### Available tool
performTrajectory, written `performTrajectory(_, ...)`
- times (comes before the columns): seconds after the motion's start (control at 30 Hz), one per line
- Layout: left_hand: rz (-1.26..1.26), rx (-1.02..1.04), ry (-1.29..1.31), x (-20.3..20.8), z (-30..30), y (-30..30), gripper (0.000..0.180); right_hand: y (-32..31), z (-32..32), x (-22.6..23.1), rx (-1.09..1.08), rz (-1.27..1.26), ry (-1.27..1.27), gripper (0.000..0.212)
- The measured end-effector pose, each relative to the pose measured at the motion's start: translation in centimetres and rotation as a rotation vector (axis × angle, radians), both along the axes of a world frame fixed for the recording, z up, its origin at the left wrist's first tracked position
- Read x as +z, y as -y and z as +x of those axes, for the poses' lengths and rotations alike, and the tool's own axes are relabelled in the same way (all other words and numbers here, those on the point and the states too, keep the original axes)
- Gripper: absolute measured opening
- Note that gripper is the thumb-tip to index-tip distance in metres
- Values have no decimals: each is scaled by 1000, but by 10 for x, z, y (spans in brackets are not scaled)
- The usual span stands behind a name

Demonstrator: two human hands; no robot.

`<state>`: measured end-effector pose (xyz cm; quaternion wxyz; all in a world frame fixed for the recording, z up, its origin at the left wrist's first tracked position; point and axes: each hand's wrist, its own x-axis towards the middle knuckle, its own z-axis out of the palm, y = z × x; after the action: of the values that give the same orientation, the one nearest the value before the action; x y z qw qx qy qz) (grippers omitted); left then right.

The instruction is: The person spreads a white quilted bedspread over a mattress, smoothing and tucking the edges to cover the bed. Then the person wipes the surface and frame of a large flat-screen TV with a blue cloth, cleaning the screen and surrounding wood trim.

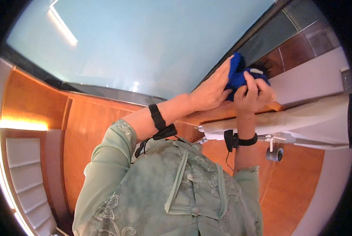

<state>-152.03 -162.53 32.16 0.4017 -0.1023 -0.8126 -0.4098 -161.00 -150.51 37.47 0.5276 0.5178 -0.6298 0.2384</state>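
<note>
A bright blue cloth [235, 76] is bunched between my two hands, beside the dark edge of a large glossy pale-blue panel [144, 47]. My left hand [213, 88] grips the cloth's left side, fingers long against it and thumb below. From the right, my right hand [255, 94] holds the same cloth with bent fingers. A small whitish piece [256, 71] shows at the top of the cloth near my right fingers; what it is I cannot make out. The palms and part of the cloth are hidden. Each wrist wears a black strap with a small device.
Dark and reddish-brown tiles [298, 47] lie beyond the panel's right edge. Off-white fabric [302, 120] hangs at the right, above a small metal cylinder [274, 153]. Orange-brown wood [91, 145] runs below the panel, and a white padded section [28, 177] stands far left.
</note>
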Motion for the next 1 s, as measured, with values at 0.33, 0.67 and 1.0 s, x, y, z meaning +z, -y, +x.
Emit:
performTrajectory(0.33, 73, -228, 212, -81, 15, 5, 76, 10, 37, -136, -125, -115, 632, 32)
performTrajectory(0.67, -316, -152, 89, -4, 7, 23, 61, 33, 49, -50, -102, -308, 587, 31)
performTrajectory(1.0, -1103, -186, 157, 3, 6, 22, 58, 16, 65, -98, 166, -689, 1024, 29)
